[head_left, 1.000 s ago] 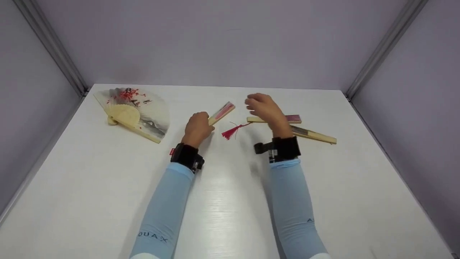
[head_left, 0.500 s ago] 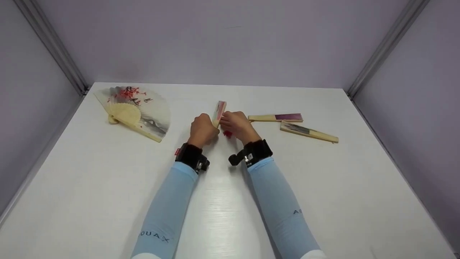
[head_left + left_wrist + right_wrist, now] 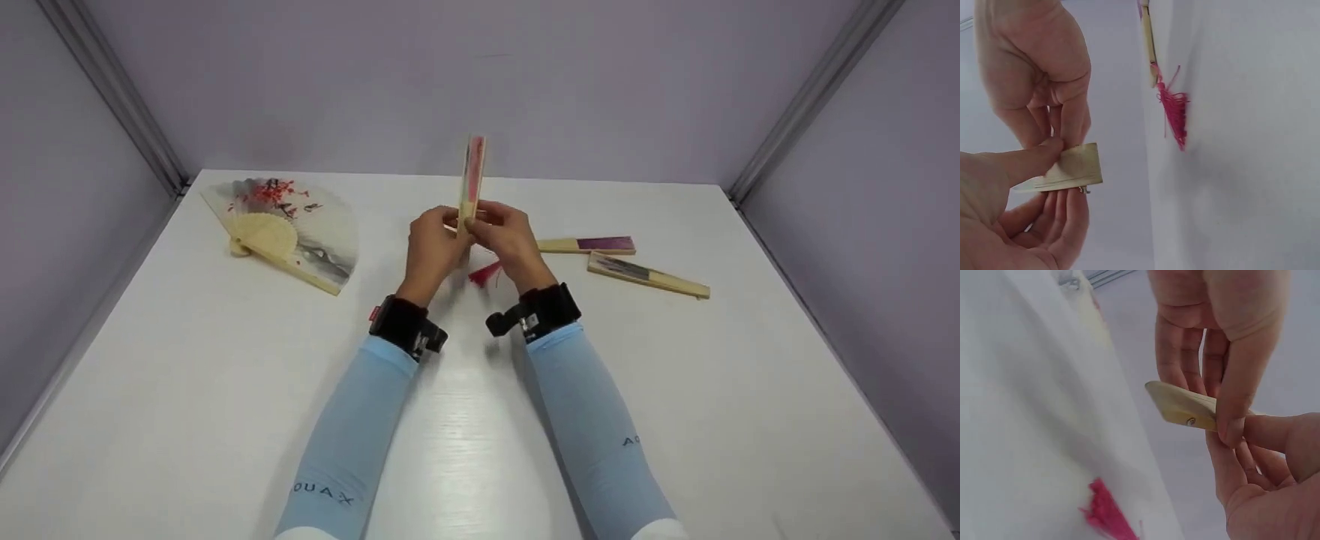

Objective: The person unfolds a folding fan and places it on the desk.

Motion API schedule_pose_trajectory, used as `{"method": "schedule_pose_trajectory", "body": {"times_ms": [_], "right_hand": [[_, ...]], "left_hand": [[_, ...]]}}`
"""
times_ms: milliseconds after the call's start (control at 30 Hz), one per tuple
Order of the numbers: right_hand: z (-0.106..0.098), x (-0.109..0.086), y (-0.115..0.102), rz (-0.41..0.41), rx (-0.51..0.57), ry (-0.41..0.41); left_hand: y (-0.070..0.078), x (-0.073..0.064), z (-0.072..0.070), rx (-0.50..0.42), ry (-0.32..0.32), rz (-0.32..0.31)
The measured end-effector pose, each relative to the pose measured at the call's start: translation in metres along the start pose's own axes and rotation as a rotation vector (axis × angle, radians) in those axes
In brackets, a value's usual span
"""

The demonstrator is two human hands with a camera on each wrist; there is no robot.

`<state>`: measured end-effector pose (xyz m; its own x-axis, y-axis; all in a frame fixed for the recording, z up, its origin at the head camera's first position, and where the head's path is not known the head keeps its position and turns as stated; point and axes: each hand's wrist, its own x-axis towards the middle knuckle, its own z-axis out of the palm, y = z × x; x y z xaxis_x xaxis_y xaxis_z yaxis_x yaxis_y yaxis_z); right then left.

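A folded hand fan (image 3: 472, 176) with pink-printed paper is held upright above the table's back half. My left hand (image 3: 435, 247) grips its lower end from the left, and my right hand (image 3: 516, 241) pinches the same part from the right. In the left wrist view, my left thumb lies on the fan's pale wooden sticks (image 3: 1081, 166). The right wrist view shows the rivet end of the fan (image 3: 1185, 408) jutting past the fingers of both hands. Fingers hide part of the sticks.
Right of the hands lie a folded purple fan (image 3: 604, 244), its red tassel (image 3: 484, 274) stretching left, and a folded grey-printed fan (image 3: 649, 277). A spread fan with red blossoms (image 3: 315, 225) lies at the back left. Walls stand around the white table (image 3: 465, 450).
My right hand has come left from over the purple fan and taken hold of the pink fan. Both hands have raised that fan from the table and turned it upright.
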<state>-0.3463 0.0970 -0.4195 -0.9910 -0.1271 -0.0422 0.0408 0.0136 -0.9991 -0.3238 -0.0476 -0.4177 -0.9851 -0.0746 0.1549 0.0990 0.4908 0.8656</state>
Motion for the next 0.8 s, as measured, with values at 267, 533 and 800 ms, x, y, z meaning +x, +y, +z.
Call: {"method": "schedule_pose_trajectory", "body": {"times_ms": [267,533,800], "right_hand": [[-0.028,-0.014,-0.021,-0.159,-0.028,-0.135],[-0.050,-0.026,-0.034,-0.135,-0.027,-0.179],[-0.052,-0.025,-0.039,-0.177,0.030,-0.169]], "left_hand": [[0.007,0.001,-0.022,-0.285,-0.121,0.081],[0.019,-0.008,-0.024,-0.341,-0.190,0.159],[0.028,-0.012,-0.016,-0.272,-0.172,0.159]]}}
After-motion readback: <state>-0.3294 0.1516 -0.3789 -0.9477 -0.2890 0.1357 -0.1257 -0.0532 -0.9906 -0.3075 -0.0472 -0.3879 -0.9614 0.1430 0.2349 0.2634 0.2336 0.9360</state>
